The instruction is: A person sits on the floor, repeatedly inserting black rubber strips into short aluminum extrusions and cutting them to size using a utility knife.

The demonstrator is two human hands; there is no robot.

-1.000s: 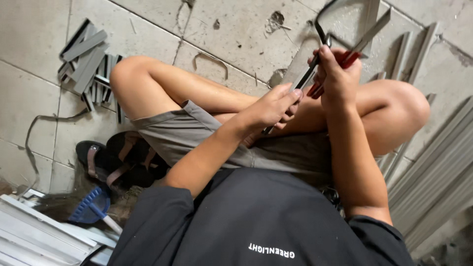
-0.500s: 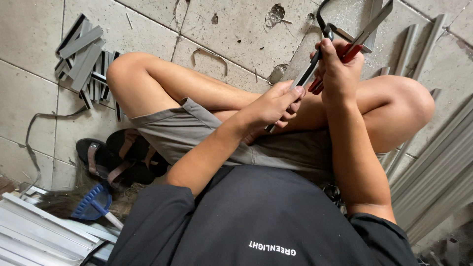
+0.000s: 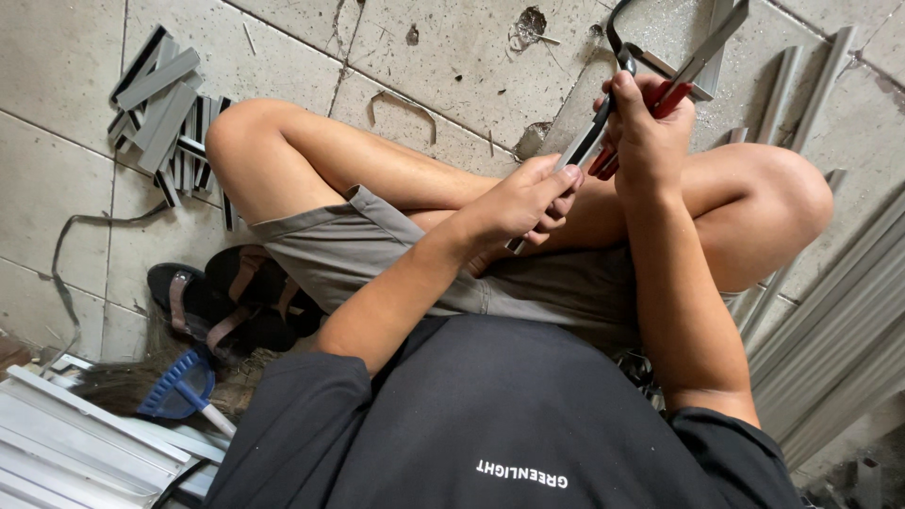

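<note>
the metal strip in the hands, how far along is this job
Done, it seems: a pile of short cut pieces lies on the tiled floor. In hand: the left hand holds a metal strip while the right hand grips red-handled pliers at it. Left: long strips and profiles lie uncut alongside.

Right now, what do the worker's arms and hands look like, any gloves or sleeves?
Both hands are bare, no gloves: left hand, right hand. Forearms are uncovered too. A black short-sleeved shirt ends at the upper arms. No watch, rings or bands show.
</note>
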